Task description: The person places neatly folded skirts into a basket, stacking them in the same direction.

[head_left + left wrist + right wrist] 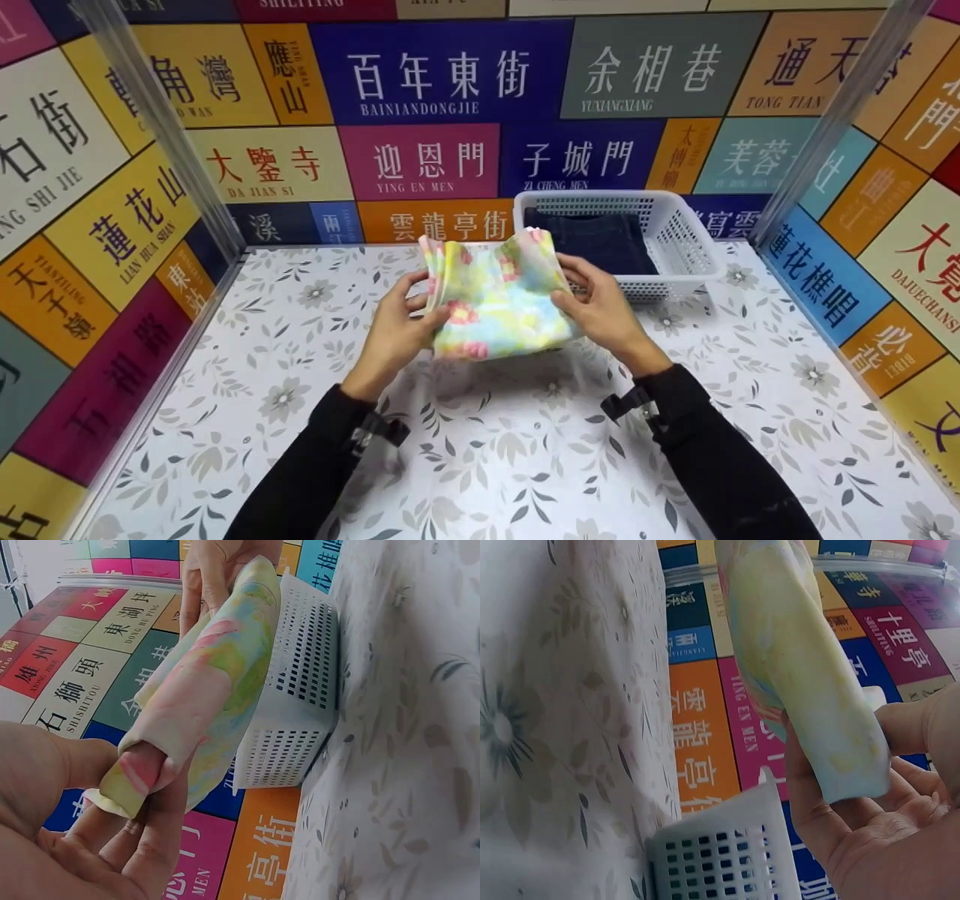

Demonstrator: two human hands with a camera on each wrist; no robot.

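A folded cloth point(502, 300) with a pink, yellow and pale blue floral pattern is held up over the table between both hands. My left hand point(401, 322) grips its left side, thumb on the near face. At the opposite side my right hand point(600, 307) pinches the cloth, fingers behind and thumb in front. The left wrist view shows the fabric point(202, 690) doubled over in layers, with one finger inside the fold. In the right wrist view the rounded folded edge point(832, 705) lies between thumb and fingers.
Behind my right hand stands a white perforated plastic basket point(682, 240) with folded dark blue fabric point(607, 244) inside. The table point(300, 450) has a white floral covering. Panels printed with colourful street signs point(442, 75) enclose the back and both sides.
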